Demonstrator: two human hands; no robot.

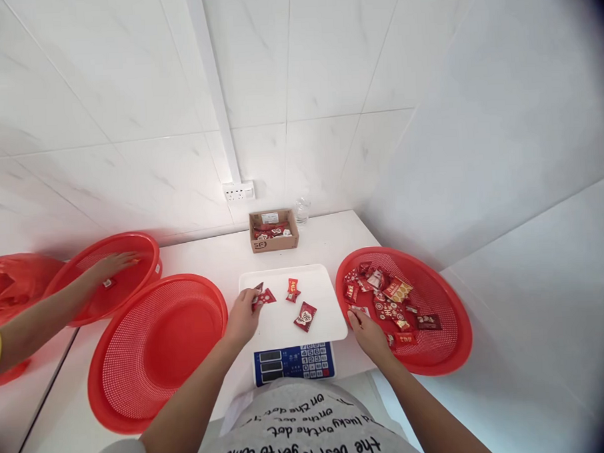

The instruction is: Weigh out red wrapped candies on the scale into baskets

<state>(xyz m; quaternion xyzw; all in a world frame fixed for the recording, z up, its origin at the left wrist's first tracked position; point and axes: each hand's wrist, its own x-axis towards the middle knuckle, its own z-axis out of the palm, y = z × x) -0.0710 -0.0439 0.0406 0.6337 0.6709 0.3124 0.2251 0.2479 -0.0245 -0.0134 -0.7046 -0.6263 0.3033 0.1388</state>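
Observation:
Over the left part of the white scale tray [276,328], my left hand [243,317] pinches small red candy packets [266,297]. Two more groups of red wrapped candies lie on the tray, a small bright one [293,289] and a darker packet [304,316]. My right hand [367,334] is at the left side of the right red basket [455,353], its fingers closed on a red-and-white candy packet [360,310]. Several red, gold and brown packets [388,306] lie in that basket. Below the tray shows the scale's blue keypad panel [294,364].
A red basket [102,402] with nothing visible in it stands left of the scale. Behind it, a co-worker's hand [113,263] reaches into another red basket [155,249]. A cardboard box [277,243] of packets and a clear cup [302,210] stand near the wall.

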